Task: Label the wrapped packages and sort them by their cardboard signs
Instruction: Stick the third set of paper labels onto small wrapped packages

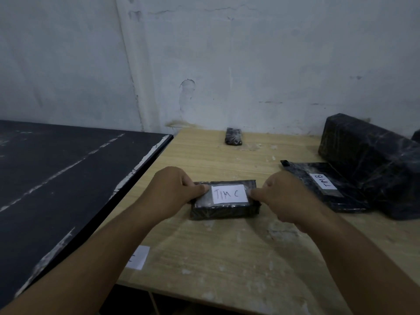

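A small black wrapped package (223, 211) lies on the wooden table (227, 251), bearing a white paper label (229, 194) that reads "TIM C". My left hand (175, 189) grips the package's left end, thumb pressing beside the label's left edge. My right hand (281, 196) holds the right end, thumb pressing at the label's right edge. To the right lies a flat black package (318, 185) with a label reading "TIM B" (322, 180).
A big black wrapped block (372, 160) stands at the right, against the flat package. A small black packet (233, 136) lies near the wall. A white slip of paper (138, 258) sits at the table's left front edge. A black tabletop (56, 178) adjoins on the left.
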### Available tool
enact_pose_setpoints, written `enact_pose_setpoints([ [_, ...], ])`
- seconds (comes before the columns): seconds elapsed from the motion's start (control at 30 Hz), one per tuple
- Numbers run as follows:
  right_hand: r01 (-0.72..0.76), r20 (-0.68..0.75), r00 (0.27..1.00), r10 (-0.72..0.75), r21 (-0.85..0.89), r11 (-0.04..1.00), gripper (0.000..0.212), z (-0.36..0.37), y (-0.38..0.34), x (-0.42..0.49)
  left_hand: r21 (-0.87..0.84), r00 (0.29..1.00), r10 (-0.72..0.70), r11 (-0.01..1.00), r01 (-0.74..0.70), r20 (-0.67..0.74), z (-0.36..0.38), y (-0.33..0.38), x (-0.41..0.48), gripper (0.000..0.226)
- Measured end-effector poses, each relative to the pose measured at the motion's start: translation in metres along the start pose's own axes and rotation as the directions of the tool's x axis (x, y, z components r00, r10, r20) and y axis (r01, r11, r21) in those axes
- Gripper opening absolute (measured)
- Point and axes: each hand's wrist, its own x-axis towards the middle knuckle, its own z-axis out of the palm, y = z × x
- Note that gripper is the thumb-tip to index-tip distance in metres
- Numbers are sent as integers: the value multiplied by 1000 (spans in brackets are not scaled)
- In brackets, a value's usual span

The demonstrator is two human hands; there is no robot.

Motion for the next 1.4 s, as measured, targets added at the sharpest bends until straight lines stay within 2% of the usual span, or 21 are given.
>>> enact_pose_setpoints([
  [0.07,20,-85,996,-26,-70,997,46,2,6,-1,-150,998,-29,989,20,-64,-1,-7,-1,33],
  [0.13,51,-148,987,-59,-57,997,37,5,11,-4,-217,999,-26,976,19,-28,-3,-8,-3,32],
  [0.2,51,-141,989,-46,33,998,24,11,11,-7,-209,1000,-18,978,16,-8,0,-7,-2,23],
  [0.3,60,-157,987,-43,111,992,16,25,11,-4,-114,997,-19,993,11,-68,8,-3,-4,15],
  [0.4,27,-187,982,16,223,975,27,40,8,-8,-60,993,-54,997,48,-101,23,-2,-9,41],
  [0.47,36,-201,979,32,328,944,43,51,4,-15,-75,995,-70,995,65,-65,32,-3,-13,59],
  [0.57,87,-263,964,30,424,901,63,64,4,-22,16,998,-9,1000,10,-57,39,-7,-15,74],
  [0.67,122,-330,944,10,377,918,60,69,10,-19,74,998,24,997,-20,-65,39,-15,-18,63],
  [0.73,139,-370,929,-14,312,940,57,69,14,-16,68,997,29,997,-24,-72,39,-19,-20,45],
  [0.83,157,-363,931,-39,303,940,61,70,14,-14,-102,999,11,995,-15,-37,40,-20,-21,21],
  [0.93,160,-313,950,-15,444,882,64,72,12,-13,-234,998,-44,972,31,-49,48,-13,-24,25],
  [1.03,168,-295,955,-26,467,868,64,70,11,-13,-283,996,-52,959,28,-78,55,-12,-24,41],
  [1.1,150,-284,959,-2,501,853,64,67,12,-10,-300,996,-60,953,39,-62,56,-13,-23,39],
  [1.27,130,-319,948,-18,335,933,53,70,20,7,-266,995,-11,964,-15,-96,61,-18,-25,27],
  [1.4,150,-332,943,-38,319,936,44,67,24,7,-250,993,17,967,-46,-117,63,-18,-27,20],
])
